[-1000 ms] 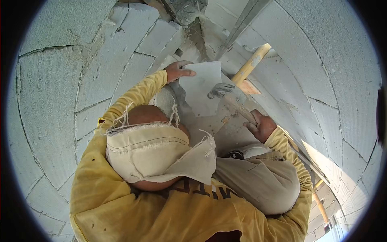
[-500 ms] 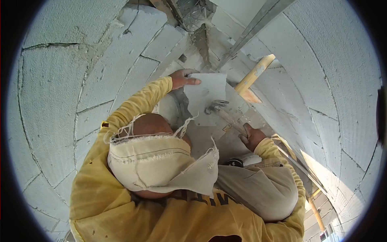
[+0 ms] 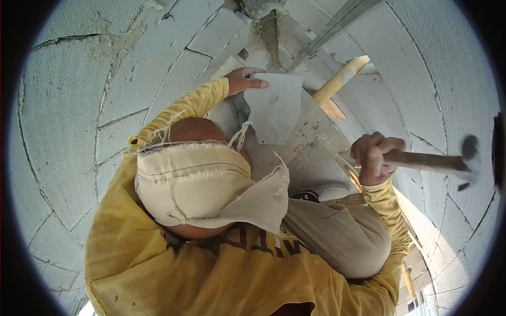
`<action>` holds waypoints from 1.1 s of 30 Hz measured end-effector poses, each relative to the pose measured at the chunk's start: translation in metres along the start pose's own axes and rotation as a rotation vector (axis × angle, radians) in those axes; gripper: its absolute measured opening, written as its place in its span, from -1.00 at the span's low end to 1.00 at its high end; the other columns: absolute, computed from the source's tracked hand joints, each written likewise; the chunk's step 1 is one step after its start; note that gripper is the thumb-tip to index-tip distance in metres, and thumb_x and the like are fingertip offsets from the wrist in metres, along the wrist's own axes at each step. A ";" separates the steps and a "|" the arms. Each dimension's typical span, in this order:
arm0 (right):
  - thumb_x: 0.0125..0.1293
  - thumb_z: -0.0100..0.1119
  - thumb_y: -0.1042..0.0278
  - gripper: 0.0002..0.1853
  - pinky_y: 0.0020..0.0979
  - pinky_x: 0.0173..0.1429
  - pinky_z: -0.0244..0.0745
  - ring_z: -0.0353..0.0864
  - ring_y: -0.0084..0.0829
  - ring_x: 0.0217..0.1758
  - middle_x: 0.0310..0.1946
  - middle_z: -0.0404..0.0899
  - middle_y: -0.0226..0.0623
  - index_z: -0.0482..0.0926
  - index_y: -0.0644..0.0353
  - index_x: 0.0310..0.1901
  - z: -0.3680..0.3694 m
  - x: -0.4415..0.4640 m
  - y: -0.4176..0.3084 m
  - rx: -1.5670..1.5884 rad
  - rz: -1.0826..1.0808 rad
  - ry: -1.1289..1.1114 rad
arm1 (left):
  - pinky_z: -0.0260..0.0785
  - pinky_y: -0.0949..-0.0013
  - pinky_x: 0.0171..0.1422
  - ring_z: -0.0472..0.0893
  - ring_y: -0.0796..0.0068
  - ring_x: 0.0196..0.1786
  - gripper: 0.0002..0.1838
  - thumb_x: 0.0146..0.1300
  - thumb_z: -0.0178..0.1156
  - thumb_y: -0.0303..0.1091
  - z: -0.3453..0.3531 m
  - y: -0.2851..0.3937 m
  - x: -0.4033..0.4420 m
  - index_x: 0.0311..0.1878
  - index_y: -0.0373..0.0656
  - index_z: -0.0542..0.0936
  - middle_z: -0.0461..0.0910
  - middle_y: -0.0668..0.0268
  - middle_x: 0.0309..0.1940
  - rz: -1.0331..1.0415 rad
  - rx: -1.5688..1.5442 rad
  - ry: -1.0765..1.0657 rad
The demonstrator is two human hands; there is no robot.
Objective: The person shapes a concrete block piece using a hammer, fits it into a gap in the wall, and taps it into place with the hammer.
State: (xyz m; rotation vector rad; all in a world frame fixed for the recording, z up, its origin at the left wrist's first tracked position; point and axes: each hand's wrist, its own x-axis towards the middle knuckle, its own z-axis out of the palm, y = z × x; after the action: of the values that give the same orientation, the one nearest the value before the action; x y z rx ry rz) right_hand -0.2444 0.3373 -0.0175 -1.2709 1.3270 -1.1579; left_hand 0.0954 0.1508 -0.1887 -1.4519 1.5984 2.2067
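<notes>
My left hand (image 3: 244, 81) grips the upper left edge of a pale aerated concrete block piece (image 3: 276, 110), thumb on its near face. The piece has a ragged left side and a shallow dent in its face. Off to the right, my right hand (image 3: 374, 158) is wrapped round the wooden handle of a claw hammer (image 3: 429, 161). The hammer is raised well away from the block, and its metal head (image 3: 469, 163) is blurred by motion.
Block walls rise on the left (image 3: 63, 121) and right (image 3: 421, 79). A wooden post (image 3: 342, 81) juts out beyond the block piece. A long metal bar (image 3: 337, 29) slants overhead. My bent knees (image 3: 184, 179) fill the near middle, with grey, dusty floor between them and the block.
My right hand has swung the hammer up and to the right, away from the block piece's face. The block piece, still in my left hand, appears slightly higher in view.
</notes>
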 end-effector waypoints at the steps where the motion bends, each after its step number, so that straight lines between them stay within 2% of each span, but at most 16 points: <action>1: 0.48 0.10 0.04 -0.68 -0.06 -0.24 0.58 0.62 0.04 -0.40 -0.44 0.58 -0.02 0.35 0.07 0.03 0.001 -0.034 0.044 -0.622 0.207 -0.361 | 0.29 0.34 0.40 0.49 0.33 0.31 -0.17 0.20 0.41 0.07 -0.003 -0.010 0.011 0.43 -0.18 0.40 0.55 0.15 0.23 0.041 -0.007 0.000; 2: 0.41 0.18 0.08 -0.59 0.05 -0.09 0.53 0.63 0.25 -0.23 -0.34 0.60 0.23 0.32 0.15 0.07 0.014 -0.053 0.101 -0.939 0.617 -0.868 | 0.29 0.35 0.40 0.49 0.33 0.31 -0.16 0.20 0.40 0.10 -0.002 -0.019 0.018 0.44 -0.16 0.40 0.55 0.15 0.23 0.074 -0.013 -0.008; 5: 0.37 0.20 0.09 -0.56 0.06 -0.07 0.52 0.63 0.26 -0.20 -0.33 0.60 0.24 0.32 0.16 0.09 0.024 -0.039 0.116 -0.813 0.494 -0.724 | 0.29 0.35 0.40 0.49 0.33 0.31 -0.16 0.20 0.39 0.14 -0.004 -0.019 0.028 0.44 -0.15 0.40 0.55 0.15 0.23 0.121 0.347 0.080; 7: 0.37 0.20 0.08 -0.55 0.07 -0.06 0.51 0.63 0.26 -0.19 -0.33 0.61 0.23 0.32 0.17 0.10 0.015 -0.044 0.087 -0.741 0.588 -0.760 | 0.27 0.34 0.43 0.48 0.33 0.32 -0.17 0.21 0.41 0.07 0.015 -0.010 0.009 0.43 -0.21 0.40 0.54 0.15 0.24 0.009 0.016 -0.034; 11: 0.38 0.25 0.16 -0.67 -0.09 -0.26 0.55 0.67 0.05 -0.40 -0.39 0.63 -0.01 0.42 0.18 -0.02 -0.002 -0.013 0.023 -0.504 0.377 -0.427 | 0.28 0.34 0.41 0.50 0.37 0.28 -0.18 0.21 0.42 0.02 0.010 0.003 0.003 0.42 -0.24 0.39 0.55 0.18 0.22 0.050 -0.052 -0.032; 13: 0.42 0.26 0.16 -0.74 -0.32 -0.43 0.53 0.56 -0.32 -0.58 -0.47 0.55 -0.30 0.45 0.11 -0.09 -0.014 0.004 -0.021 -0.153 0.434 -0.154 | 0.29 0.34 0.41 0.50 0.38 0.27 -0.18 0.21 0.42 0.01 0.008 -0.004 0.009 0.42 -0.24 0.39 0.55 0.18 0.22 0.032 -0.049 -0.023; 15: 0.45 0.25 0.17 -0.78 -0.49 -0.51 0.47 0.38 -0.59 -0.64 -0.53 0.41 -0.46 0.40 0.04 -0.16 -0.022 0.021 -0.042 0.204 0.052 0.104 | 0.29 0.35 0.40 0.51 0.39 0.27 -0.18 0.21 0.42 0.00 0.007 -0.007 0.011 0.43 -0.24 0.38 0.55 0.18 0.21 0.030 -0.042 -0.024; 17: 0.46 0.23 0.24 -0.76 -0.45 -0.53 0.48 0.32 -0.57 -0.67 -0.57 0.36 -0.42 0.33 0.02 -0.26 -0.019 0.033 -0.047 0.603 -0.160 0.194 | 0.30 0.35 0.40 0.51 0.40 0.26 -0.19 0.21 0.42 0.00 0.007 -0.010 0.011 0.43 -0.23 0.38 0.56 0.18 0.21 0.011 -0.029 -0.015; 18: 0.47 0.19 0.30 -0.81 -0.43 -0.53 0.46 0.29 -0.57 -0.67 -0.58 0.32 -0.44 0.34 0.01 -0.22 0.002 0.025 -0.028 0.590 -0.257 0.196 | 0.30 0.35 0.39 0.52 0.40 0.25 -0.19 0.21 0.42 0.00 0.007 -0.008 0.011 0.43 -0.22 0.39 0.56 0.18 0.20 -0.004 -0.017 -0.012; 19: 0.44 0.21 0.33 -0.80 -0.20 -0.41 0.54 0.43 -0.29 -0.61 -0.54 0.43 -0.34 0.37 0.01 -0.05 0.013 -0.010 0.013 0.352 -0.076 0.150 | 0.31 0.35 0.38 0.52 0.40 0.24 -0.20 0.21 0.42 -0.01 0.007 -0.004 0.011 0.42 -0.21 0.39 0.56 0.18 0.19 -0.007 -0.002 -0.004; 20: 0.40 0.20 0.21 -0.70 -0.05 -0.22 0.52 0.52 -0.02 -0.39 -0.44 0.52 -0.10 0.36 0.08 0.03 0.012 -0.036 0.059 -0.186 0.396 -0.173 | 0.31 0.36 0.38 0.53 0.40 0.23 -0.21 0.21 0.42 -0.01 0.004 -0.003 0.015 0.42 -0.20 0.40 0.57 0.18 0.19 0.023 0.025 -0.007; 21: 0.37 0.20 0.10 -0.57 0.09 -0.03 0.50 0.62 0.25 -0.18 -0.35 0.61 0.14 0.34 0.15 0.11 0.012 -0.061 0.103 -0.810 0.599 -0.794 | 0.32 0.36 0.37 0.53 0.40 0.23 -0.21 0.22 0.42 -0.01 0.002 -0.006 0.020 0.42 -0.19 0.40 0.57 0.18 0.18 0.050 0.054 -0.009; 28: 0.32 0.24 0.14 -0.58 0.05 -0.10 0.51 0.62 0.24 -0.18 -0.34 0.62 0.16 0.37 0.17 0.07 0.012 -0.043 0.078 -0.634 0.511 -0.713 | 0.32 0.36 0.38 0.53 0.38 0.22 -0.26 0.22 0.42 -0.01 0.012 -0.012 0.023 0.40 -0.15 0.44 0.57 0.18 0.18 0.094 0.065 -0.012; 30: 0.33 0.31 0.23 -0.64 -0.10 -0.19 0.53 0.66 0.06 -0.32 -0.43 0.60 -0.02 0.40 0.21 0.00 -0.001 -0.018 0.031 -0.609 0.419 -0.540 | 0.32 0.36 0.37 0.52 0.39 0.23 -0.26 0.22 0.42 -0.01 0.012 -0.010 0.020 0.39 -0.15 0.45 0.57 0.18 0.18 0.094 0.048 0.008; 32: 0.36 0.33 0.29 -0.71 -0.32 -0.36 0.48 0.57 -0.34 -0.51 -0.53 0.51 -0.28 0.42 0.21 -0.09 -0.014 -0.001 0.001 -0.282 0.322 -0.222 | 0.33 0.36 0.37 0.52 0.39 0.22 -0.26 0.22 0.42 -0.01 0.014 -0.006 0.016 0.39 -0.15 0.45 0.56 0.19 0.18 0.077 0.054 0.010; 33: 0.37 0.35 0.32 -0.76 -0.49 -0.49 0.36 0.39 -0.63 -0.58 -0.55 0.42 -0.46 0.42 0.16 -0.19 -0.018 0.006 -0.020 -0.034 0.404 -0.026 | 0.32 0.36 0.37 0.52 0.39 0.23 -0.26 0.22 0.42 -0.01 0.015 -0.007 0.017 0.39 -0.15 0.45 0.56 0.19 0.18 0.074 0.055 0.009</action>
State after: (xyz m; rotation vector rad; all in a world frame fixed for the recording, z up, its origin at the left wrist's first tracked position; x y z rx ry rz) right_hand -0.2605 0.3315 0.0046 -0.9768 1.5046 -0.8352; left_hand 0.0800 0.1576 -0.2054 -1.4124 1.7292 2.1784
